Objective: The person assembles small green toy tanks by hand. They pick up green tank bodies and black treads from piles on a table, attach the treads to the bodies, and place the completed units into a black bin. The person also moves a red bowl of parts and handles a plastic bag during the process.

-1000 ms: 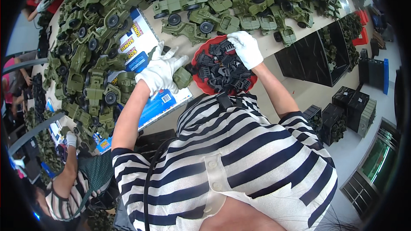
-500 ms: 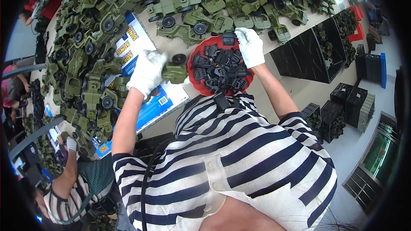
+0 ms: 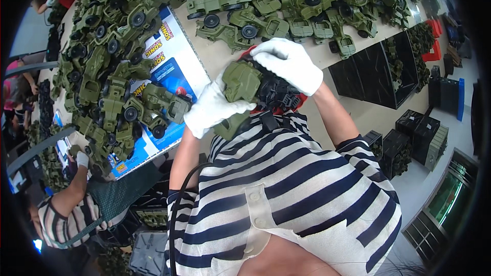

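My gloved left hand (image 3: pixel 212 106) is wrapped round an olive-green plastic toy truck (image 3: pixel 243 82) with black wheels, tilted up in front of my chest. My gloved right hand (image 3: pixel 291 64) reaches over from the other side, its fingers bent and pressed together at the truck's far edge. Whatever those fingertips pinch is hidden from view. Beneath both hands lies a red bowl (image 3: pixel 300 103), mostly covered by them and the truck. Small black plastic parts (image 3: pixel 282 96) fill it.
Many green toy trucks (image 3: pixel 220 0) are heaped along the table's far side and left. A blue and white printed cardboard sheet (image 3: pixel 179 53) lies under some. Black crates (image 3: pixel 365 74) stand at the right. A co-worker (image 3: pixel 66 199) sits at the lower left.
My left hand has brought the toy truck rightward, over the bowl. My right hand, which held a small black part at the bowl's far rim, has moved left to meet the truck.
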Demonstrator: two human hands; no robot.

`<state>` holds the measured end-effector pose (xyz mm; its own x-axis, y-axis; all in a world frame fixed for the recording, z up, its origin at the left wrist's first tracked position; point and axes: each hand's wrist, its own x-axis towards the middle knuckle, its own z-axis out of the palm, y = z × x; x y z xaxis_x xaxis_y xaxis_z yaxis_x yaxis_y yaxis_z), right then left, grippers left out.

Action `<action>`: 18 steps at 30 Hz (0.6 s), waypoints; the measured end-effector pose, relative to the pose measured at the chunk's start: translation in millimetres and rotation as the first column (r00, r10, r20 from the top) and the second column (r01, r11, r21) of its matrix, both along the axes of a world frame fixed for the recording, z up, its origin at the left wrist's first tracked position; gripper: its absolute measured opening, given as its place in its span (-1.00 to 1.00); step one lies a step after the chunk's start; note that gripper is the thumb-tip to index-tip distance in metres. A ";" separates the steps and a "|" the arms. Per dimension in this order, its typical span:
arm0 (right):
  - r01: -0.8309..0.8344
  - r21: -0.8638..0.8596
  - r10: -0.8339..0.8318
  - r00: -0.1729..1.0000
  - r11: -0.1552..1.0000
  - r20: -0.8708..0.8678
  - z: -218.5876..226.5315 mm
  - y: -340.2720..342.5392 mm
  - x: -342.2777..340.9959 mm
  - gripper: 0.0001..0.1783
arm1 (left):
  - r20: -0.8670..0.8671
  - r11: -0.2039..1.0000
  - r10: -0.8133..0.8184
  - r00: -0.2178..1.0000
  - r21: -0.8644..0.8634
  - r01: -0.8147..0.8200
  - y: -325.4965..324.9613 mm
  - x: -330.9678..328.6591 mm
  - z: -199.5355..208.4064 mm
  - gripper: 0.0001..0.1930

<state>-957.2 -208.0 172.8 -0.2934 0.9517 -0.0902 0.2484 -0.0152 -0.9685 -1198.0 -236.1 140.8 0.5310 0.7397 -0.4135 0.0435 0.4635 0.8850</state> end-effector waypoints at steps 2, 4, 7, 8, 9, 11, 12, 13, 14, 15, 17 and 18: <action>-0.023 -0.223 -0.057 0.937 0.975 -0.346 -4.0 2.8 8.1 -0.64 | 0.147 0.990 0.051 0.988 -0.140 -0.031 -6.2 3.7 8.1 -0.20; -0.061 -0.240 -0.038 0.922 0.969 -0.386 -13.8 4.4 13.5 -0.56 | 0.290 0.982 0.090 0.953 -0.183 -0.037 -10.1 2.5 7.6 -0.23; -0.100 -0.168 0.072 0.984 0.981 -0.166 -16.9 4.1 15.4 -0.52 | 0.312 0.978 0.106 0.944 -0.204 -0.042 -12.0 2.9 7.1 -0.22; -0.114 -0.149 0.091 0.985 0.982 -0.148 -19.5 3.4 14.4 -0.52 | 0.335 0.976 0.132 0.933 -0.210 -0.063 -12.9 3.1 7.2 -0.23; -0.127 -0.129 0.110 0.985 0.983 -0.131 -24.1 1.6 12.3 -0.52 | 0.357 0.973 0.157 0.921 -0.216 -0.082 -13.9 3.3 7.5 -0.23; -0.153 -0.202 0.138 0.987 0.967 -0.086 -21.5 -3.7 5.4 -0.49 | 0.353 0.973 0.184 0.917 -0.200 -0.119 -14.2 4.8 7.4 -0.24; -0.159 -0.232 0.128 0.981 0.960 -0.144 -22.2 -5.4 5.3 -0.49 | 0.326 0.975 0.188 0.926 -0.178 -0.135 -13.6 6.3 6.9 -0.24; -0.167 -0.261 0.116 0.973 0.951 -0.201 -24.7 -7.1 5.6 -0.48 | 0.300 0.976 0.193 0.934 -0.154 -0.152 -13.3 8.0 6.6 -0.23; -0.179 -0.291 0.105 0.961 0.940 -0.255 -27.8 -8.0 5.8 -0.47 | 0.229 0.982 0.164 0.959 -0.127 -0.138 -13.1 9.8 10.1 -0.26; -0.153 -0.255 0.097 0.971 0.955 -0.220 -32.6 -8.1 7.1 -0.45 | 0.156 0.987 0.137 0.978 -0.101 -0.122 -12.0 11.7 17.6 -0.28; -0.077 -0.315 -0.015 0.960 0.946 -0.278 -30.9 -1.1 9.3 -0.44 | 0.061 0.991 0.098 0.993 -0.092 -0.092 -10.3 12.1 29.4 -0.35; -0.041 -0.347 -0.071 0.950 0.937 -0.304 -28.7 1.5 9.8 -0.43 | 0.041 0.991 0.085 0.996 -0.108 -0.080 -9.8 11.2 33.9 -0.39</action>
<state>-947.5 -206.5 144.0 -0.3460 0.8816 -0.3209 -0.0635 -0.3633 -0.9295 -1186.8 -246.0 174.7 0.4896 0.7353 -0.4687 -0.0379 0.5550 0.8310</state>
